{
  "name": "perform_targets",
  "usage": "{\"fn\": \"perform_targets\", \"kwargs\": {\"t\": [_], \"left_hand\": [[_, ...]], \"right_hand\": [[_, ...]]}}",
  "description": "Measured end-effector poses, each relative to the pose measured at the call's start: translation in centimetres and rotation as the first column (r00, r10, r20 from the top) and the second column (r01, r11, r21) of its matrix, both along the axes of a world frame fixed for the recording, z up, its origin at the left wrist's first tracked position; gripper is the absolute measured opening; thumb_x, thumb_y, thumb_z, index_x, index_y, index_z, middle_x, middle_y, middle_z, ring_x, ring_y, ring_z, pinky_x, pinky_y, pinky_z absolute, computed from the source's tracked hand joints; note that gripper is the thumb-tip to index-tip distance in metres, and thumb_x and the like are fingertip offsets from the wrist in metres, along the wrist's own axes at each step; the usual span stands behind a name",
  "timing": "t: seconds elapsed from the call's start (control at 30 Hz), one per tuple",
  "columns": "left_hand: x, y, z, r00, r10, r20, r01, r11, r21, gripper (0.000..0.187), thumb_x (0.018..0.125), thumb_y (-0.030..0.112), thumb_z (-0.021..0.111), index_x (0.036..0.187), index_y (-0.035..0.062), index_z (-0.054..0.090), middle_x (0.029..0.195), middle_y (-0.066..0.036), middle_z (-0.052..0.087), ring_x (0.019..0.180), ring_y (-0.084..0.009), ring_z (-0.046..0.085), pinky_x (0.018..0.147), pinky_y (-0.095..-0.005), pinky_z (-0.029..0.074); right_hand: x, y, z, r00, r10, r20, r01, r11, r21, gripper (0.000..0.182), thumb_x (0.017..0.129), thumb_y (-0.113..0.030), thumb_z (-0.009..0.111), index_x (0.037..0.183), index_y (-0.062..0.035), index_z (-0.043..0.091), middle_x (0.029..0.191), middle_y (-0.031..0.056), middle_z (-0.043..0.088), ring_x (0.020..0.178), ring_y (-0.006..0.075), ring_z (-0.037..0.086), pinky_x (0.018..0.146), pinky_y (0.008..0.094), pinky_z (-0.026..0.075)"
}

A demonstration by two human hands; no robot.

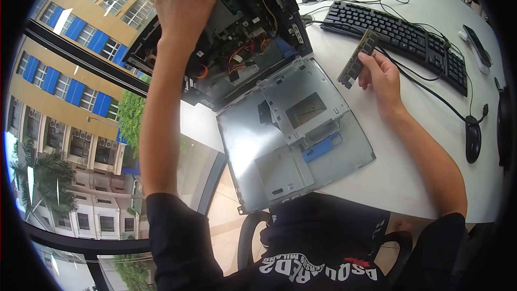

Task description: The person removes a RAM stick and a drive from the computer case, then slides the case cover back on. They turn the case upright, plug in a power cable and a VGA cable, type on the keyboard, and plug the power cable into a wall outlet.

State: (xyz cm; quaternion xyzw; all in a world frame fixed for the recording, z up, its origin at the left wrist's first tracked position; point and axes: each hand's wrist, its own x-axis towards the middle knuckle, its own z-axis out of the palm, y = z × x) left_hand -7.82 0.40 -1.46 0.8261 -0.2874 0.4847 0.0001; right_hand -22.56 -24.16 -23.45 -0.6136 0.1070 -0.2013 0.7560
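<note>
In my right hand (381,78) is a RAM stick (356,60), pinched near its lower half between thumb and fingers and held above the white table. My left hand (186,2) grips the upper edge of an opened desktop computer case (293,16), with its fingertips partly cut off by the top of the view. Orange cables (237,62) and circuit boards show inside the case. Joined to the case's near side, a metal cover (242,134) lies folded down towards me, bearing a drive bracket (291,91) and a blue latch (323,148).
A black keyboard (398,37) lies at the back right, its cable looping over the table (355,194). Further right are a black mouse (473,140) and a phone (476,46) on a white holder. A large window (81,75) borders the left side; a chair arm (250,240) is below.
</note>
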Motion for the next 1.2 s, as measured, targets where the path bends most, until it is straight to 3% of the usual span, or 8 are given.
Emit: {"fn": "perform_targets", "kwargs": {"t": [0.33,0.43,0.53,0.6,0.67,0.77,0.87,1.2], "left_hand": [[2.7,0.2,-0.1,0.966,0.126,0.224,-0.14,0.989,0.047,0.026,0.077,0.003,0.077,0.101,0.0034,0.067,0.088,-0.015,0.072,0.083,-0.0353,0.071,0.076,-0.045,0.054],[1.0,-0.7,0.8,0.964,0.258,-0.062,-0.256,0.966,0.043,0.048,0.088,0.031,0.077,0.125,0.0018,0.065,0.117,-0.024,0.071,0.111,-0.039,0.068,0.095,-0.0475,0.053],[2.8,1.1,-1.9,0.818,-0.144,0.557,0.067,0.985,0.157,0.023,0.089,0.02,0.075,0.111,0.0161,0.072,0.113,-0.005,0.073,0.096,-0.0276,0.069,0.081,-0.0364,0.051],[0.0,0.4,-5.1,0.839,-0.331,0.433,0.288,0.944,0.163,0.022,0.087,0.016,0.075,0.109,0.0143,0.072,0.116,-0.002,0.07,0.099,-0.0279,0.067,0.084,-0.0386,0.049],[-0.5,0.7,-9.2,0.877,-0.463,0.127,0.446,0.884,0.14,0.02,0.085,0.017,0.074,0.103,0.0082,0.069,0.113,-0.007,0.068,0.102,-0.0266,0.062,0.088,-0.0409,0.045],[-1.4,1.1,-12.7,0.907,-0.268,-0.325,0.298,0.954,0.044,0.019,0.086,0.015,0.072,0.102,0.0052,0.07,0.118,-0.01,0.07,0.11,-0.0274,0.061,0.092,-0.0413,0.044],[0.6,1.5,-13.8,0.962,-0.25,-0.114,0.271,0.926,0.263,0.018,0.089,0.017,0.069,0.101,0.0027,0.071,0.124,-0.015,0.071,0.111,-0.0291,0.062,0.092,-0.0414,0.046],[0.6,0.9,-14.8,0.981,-0.188,-0.036,0.19,0.931,0.312,0.026,0.093,0.028,0.068,0.095,0.0015,0.071,0.125,-0.018,0.071,0.111,-0.0313,0.061,0.091,-0.0425,0.047]], "right_hand": [[0.1,-0.1,-0.1,0.999,0.036,-0.023,-0.037,0.999,-0.026,0.025,0.097,-0.032,0.068,0.092,-0.0076,0.071,0.069,-0.0016,0.063,0.058,0.0057,0.055,0.058,0.023,0.043],[0.1,-0.2,-0.3,0.999,0.043,-0.023,-0.044,0.999,-0.027,0.025,0.097,-0.032,0.068,0.094,-0.0076,0.071,0.072,-0.0016,0.064,0.058,0.0052,0.055,0.057,0.0226,0.042],[0.1,0.0,0.0,0.999,0.044,-0.026,-0.044,0.999,-0.012,0.024,0.098,-0.031,0.068,0.095,-0.0074,0.072,0.074,-0.0019,0.065,0.059,0.0044,0.055,0.057,0.0218,0.042],[0.0,0.0,0.0,0.998,0.048,-0.028,-0.047,0.999,0.008,0.023,0.098,-0.03,0.067,0.096,-0.0072,0.072,0.075,-0.0022,0.066,0.059,0.0038,0.055,0.057,0.0213,0.042],[0.0,-0.1,0.0,0.998,0.044,-0.041,-0.045,0.999,-0.006,0.023,0.098,-0.029,0.067,0.096,-0.0068,0.072,0.075,-0.0024,0.066,0.059,0.0036,0.055,0.056,0.0213,0.042],[0.1,0.0,-0.1,0.998,0.051,-0.044,-0.052,0.998,-0.021,0.023,0.098,-0.029,0.068,0.096,-0.0065,0.072,0.074,-0.0026,0.066,0.058,0.0034,0.055,0.056,0.0215,0.042],[0.2,-0.1,-0.2,0.997,0.052,-0.052,-0.054,0.998,-0.037,0.024,0.098,-0.029,0.068,0.097,-0.0063,0.072,0.074,-0.0027,0.065,0.058,0.0033,0.054,0.055,0.0216,0.042],[0.0,0.1,0.1,0.997,0.042,-0.059,-0.043,0.999,-0.016,0.023,0.098,-0.029,0.068,0.095,-0.0067,0.071,0.072,-0.0034,0.064,0.057,0.003,0.054,0.055,0.0215,0.042]]}}
